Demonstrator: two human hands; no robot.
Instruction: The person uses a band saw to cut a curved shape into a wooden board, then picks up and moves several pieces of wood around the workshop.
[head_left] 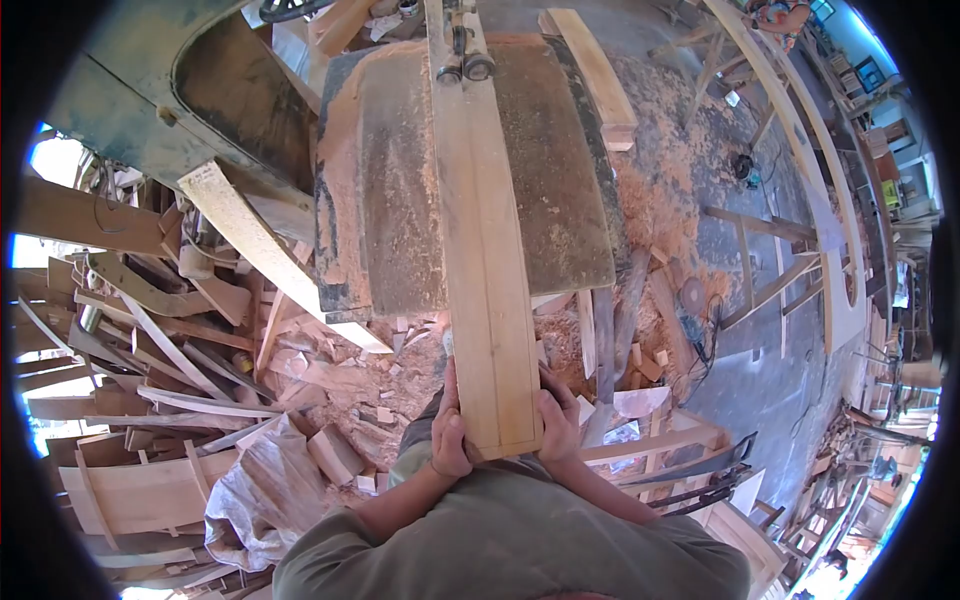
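- The left hand (451, 432) is curled around the near end of the long board (490, 260), at its left edge, with the thumb showing at the side and the other fingers reaching along the edge and partly hidden.
- The right hand (559, 425) grips the opposite edge at about the same level, its fingertips partly out of sight; the near end of the board sits between the two hands.
- The board lies flat, pointing straight away from the body. It crosses the table (585, 215), and its near end overhangs the table edge towards the person.
- Thin dark lines run lengthwise on the board's upper face, and another crosses it close to the hands.
- Ahead of the hands, a metal guide assembly with small round parts (466, 66) stands at the far part of the board.
- Ahead and to the left is a large dusty machine housing (245, 90). Nearer, a long pale wooden strip (265, 250) slants down beside the table.
- Beyond the table's right side lies a thick length of wood (592, 72), on a floor (745, 330) strewn with reddish sawdust (655, 195).
- Left of the hands are a crumpled whitish sack (262, 495), a wooden block (335, 455) and a heap of offcuts (165, 345).
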